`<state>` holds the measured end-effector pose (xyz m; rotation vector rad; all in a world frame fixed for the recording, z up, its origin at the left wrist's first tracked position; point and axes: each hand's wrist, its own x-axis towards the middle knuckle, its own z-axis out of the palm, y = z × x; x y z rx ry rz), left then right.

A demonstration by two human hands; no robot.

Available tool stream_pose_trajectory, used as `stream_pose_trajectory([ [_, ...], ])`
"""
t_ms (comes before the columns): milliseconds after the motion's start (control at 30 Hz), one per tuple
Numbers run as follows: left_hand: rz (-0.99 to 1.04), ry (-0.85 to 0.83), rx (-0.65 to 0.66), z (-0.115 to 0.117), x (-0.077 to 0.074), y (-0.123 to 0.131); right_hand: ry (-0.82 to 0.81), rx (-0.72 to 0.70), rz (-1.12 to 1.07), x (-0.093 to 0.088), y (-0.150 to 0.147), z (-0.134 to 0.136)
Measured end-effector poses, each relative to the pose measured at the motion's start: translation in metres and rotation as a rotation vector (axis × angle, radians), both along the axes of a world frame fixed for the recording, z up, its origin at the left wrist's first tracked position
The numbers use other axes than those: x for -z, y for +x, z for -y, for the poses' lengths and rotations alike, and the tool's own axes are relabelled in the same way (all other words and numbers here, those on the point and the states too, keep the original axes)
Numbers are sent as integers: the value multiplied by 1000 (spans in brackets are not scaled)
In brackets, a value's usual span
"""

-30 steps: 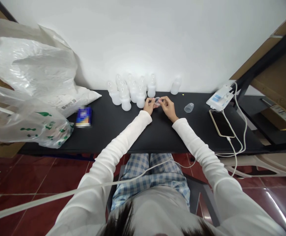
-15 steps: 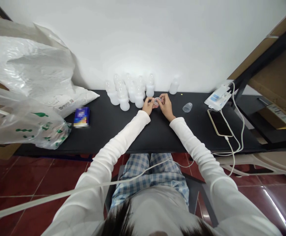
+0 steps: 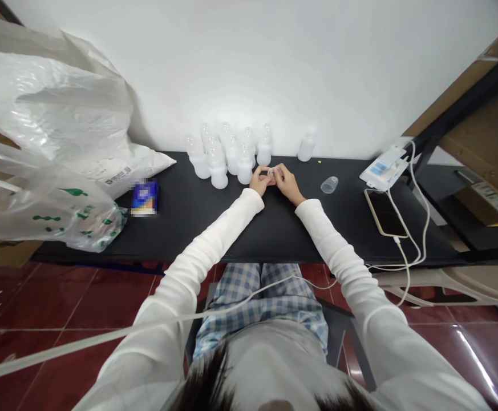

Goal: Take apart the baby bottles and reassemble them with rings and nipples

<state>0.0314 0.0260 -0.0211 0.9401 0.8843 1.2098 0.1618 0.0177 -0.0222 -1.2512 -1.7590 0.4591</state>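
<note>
Over the black table, my left hand (image 3: pixel 261 180) and my right hand (image 3: pixel 286 181) meet with fingers pinched round a small translucent bottle collar ring (image 3: pixel 271 172). Most of the ring is hidden by my fingers, and I cannot tell if a teat sits in it. Just left and behind stand several white baby bottles (image 3: pixel 219 171) with clear domed caps. A single bottle without a domed cap (image 3: pixel 306 148) stands upright by the wall, beyond my right hand. One loose clear cap (image 3: pixel 329 184) lies on its side to the right of my hands.
Plastic bags (image 3: pixel 52 125) bulge over the table's left end, beside a blue packet (image 3: pixel 145 198). To the right lie a phone (image 3: pixel 385 212) on a white cable (image 3: pixel 424 222) and a white packet (image 3: pixel 383 167). A shelf with cardboard boxes (image 3: pixel 484 142) borders the right side.
My fingers have closed further over the ring, covering more of it. The view has shifted slightly; the bottles and the loose cap stay in place.
</note>
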Motion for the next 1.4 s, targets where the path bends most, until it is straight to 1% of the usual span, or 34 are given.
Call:
stream_pose_trajectory([
  [167,-71,31,-26,2,0,0,-14,15,27,-1,-2,5],
  [267,-87,47,-12,2,1,1,-11,37,29,0,-2,5],
  [400,-72,14,9,1,2,0,-39,-5,26,4,1,3],
  [567,-66,8,1,0,1,-1,-81,-51,34,5,4,2],
  [800,-89,16,-15,1,2,0,-68,-30,13,0,4,6],
  [933,-96,38,-6,2,2,1,-65,-19,-37,2,4,4],
  [1033,-63,42,-3,2,2,1,-87,-19,-53,3,5,3],
  [1233,-21,112,13,-4,9,0,-81,-118,-117,2,6,4],
  [1400,-20,161,11,-9,17,1,-72,-150,-169,3,5,3],
])
